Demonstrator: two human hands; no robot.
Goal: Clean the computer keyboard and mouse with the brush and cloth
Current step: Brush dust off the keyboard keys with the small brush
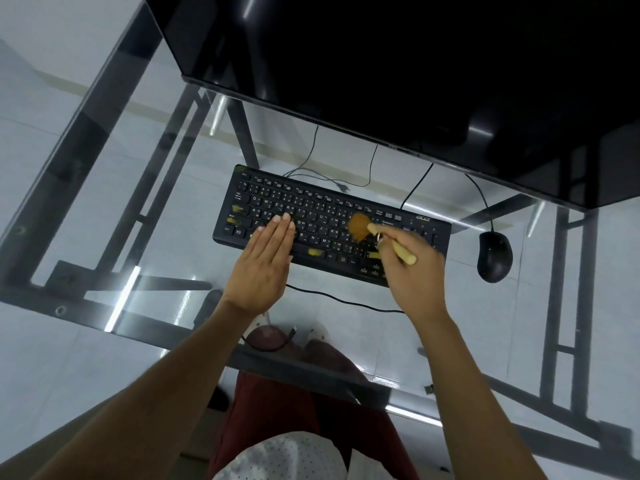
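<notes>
the keyboard (329, 225) is black and lies flat on the glass worktop (104, 209), angled so that its right end sits nearer the person. yellow smears mark several keys at its left end and along its near row.

the left hand (265, 268) lies palm down on the left half of the keyboard, fingers straight and held together, fingertips on the middle key rows. it holds nothing.

the right hand (412, 271) is over the right part of the keyboard, fingers curled round the pale wooden handle of the brush (375, 232). the handle end projects from the hand toward the right. the brown bristle head points toward the left and rests on the keys just right of the keyboard's centre.

the mouse (493, 256) is black and sits on the worktop just beside the right end of the keyboard, apart from both hands. its cable runs away toward the monitor (381, 71), which stands dark at the far side of the worktop. a second black cable lies on the worktop along the near edge of the keyboard.
</notes>
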